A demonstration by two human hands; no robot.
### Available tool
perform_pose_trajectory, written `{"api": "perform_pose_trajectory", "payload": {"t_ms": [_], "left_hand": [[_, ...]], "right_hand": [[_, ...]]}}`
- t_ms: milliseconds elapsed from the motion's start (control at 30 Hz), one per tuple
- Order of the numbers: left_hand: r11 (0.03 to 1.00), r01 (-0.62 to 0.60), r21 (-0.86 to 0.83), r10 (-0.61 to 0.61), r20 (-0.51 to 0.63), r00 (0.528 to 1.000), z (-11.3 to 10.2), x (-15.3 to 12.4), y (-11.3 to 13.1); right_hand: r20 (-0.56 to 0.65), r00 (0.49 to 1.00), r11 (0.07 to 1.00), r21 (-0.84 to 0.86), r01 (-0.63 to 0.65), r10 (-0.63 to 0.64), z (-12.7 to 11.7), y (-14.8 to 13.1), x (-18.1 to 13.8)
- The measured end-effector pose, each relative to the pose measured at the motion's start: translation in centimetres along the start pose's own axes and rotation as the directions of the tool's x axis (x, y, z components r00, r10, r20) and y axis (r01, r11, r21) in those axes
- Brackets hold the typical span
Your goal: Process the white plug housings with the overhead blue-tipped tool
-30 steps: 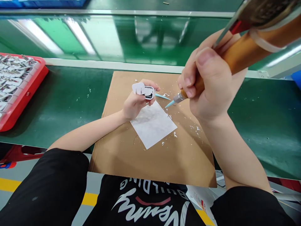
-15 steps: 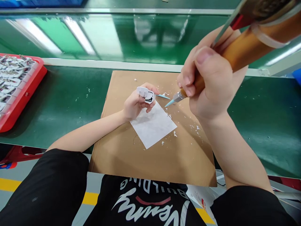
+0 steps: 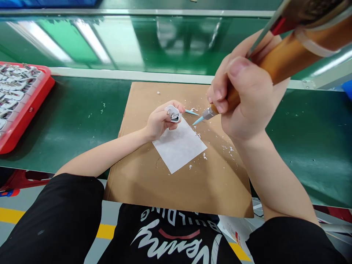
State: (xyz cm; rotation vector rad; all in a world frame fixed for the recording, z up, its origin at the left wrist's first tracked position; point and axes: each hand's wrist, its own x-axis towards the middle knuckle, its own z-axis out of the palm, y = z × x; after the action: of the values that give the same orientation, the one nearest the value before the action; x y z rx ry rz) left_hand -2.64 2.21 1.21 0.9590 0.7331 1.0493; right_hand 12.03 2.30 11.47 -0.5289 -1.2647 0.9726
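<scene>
My left hand (image 3: pixel 161 121) is closed around a small white plastic case-like part (image 3: pixel 173 113) with a dark opening, held over a square of white paper (image 3: pixel 181 146). My right hand (image 3: pixel 247 91) grips an orange-handled tool (image 3: pixel 286 55) that resembles a craft knife. It has a metal collar and a pale blue pointed tip (image 3: pixel 198 120), which points down and left, apart from the white part. A grey metal piece with red on it (image 3: pixel 277 25) runs beside the handle; I cannot tell what it is. Another pale blue pointed piece (image 3: pixel 191 112) shows beside my left fingertips.
A brown cardboard sheet (image 3: pixel 176 190) lies under the paper, scattered with white shavings (image 3: pixel 205 156). To the left on the green bench (image 3: pixel 82 110), a red tray (image 3: pixel 41 99) holds many white parts with metal pieces. A pale ledge (image 3: pixel 132 76) runs along the back.
The white part has turned in my left hand; its raised flap now lies closer over the dark opening. My right hand and the tool have barely moved.
</scene>
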Motion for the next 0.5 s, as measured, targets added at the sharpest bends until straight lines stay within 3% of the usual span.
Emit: {"api": "perform_pose_trajectory", "payload": {"t_ms": [167, 367, 500], "left_hand": [[1.0, 0.014, -0.02, -0.014, -0.005, 1.0, 0.0, -0.1, -0.1], [0.993, 0.062, -0.099, -0.055, 0.065, 0.996, -0.4, 0.3, -0.6], [0.999, 0.04, 0.019, -0.042, 0.102, 0.994, -0.4, 0.4, -1.3]], "right_hand": [[0.033, 0.996, 0.992, -0.088, -0.085, 0.088, -0.1, -1.0, -0.3], [-0.01, 1.0, 1.0, 0.028, -0.012, 0.013, 0.2, 0.0, 0.0], [-0.001, 1.0, 0.999, 0.047, -0.008, 0.008, 0.3, 0.3, -0.1]]}}
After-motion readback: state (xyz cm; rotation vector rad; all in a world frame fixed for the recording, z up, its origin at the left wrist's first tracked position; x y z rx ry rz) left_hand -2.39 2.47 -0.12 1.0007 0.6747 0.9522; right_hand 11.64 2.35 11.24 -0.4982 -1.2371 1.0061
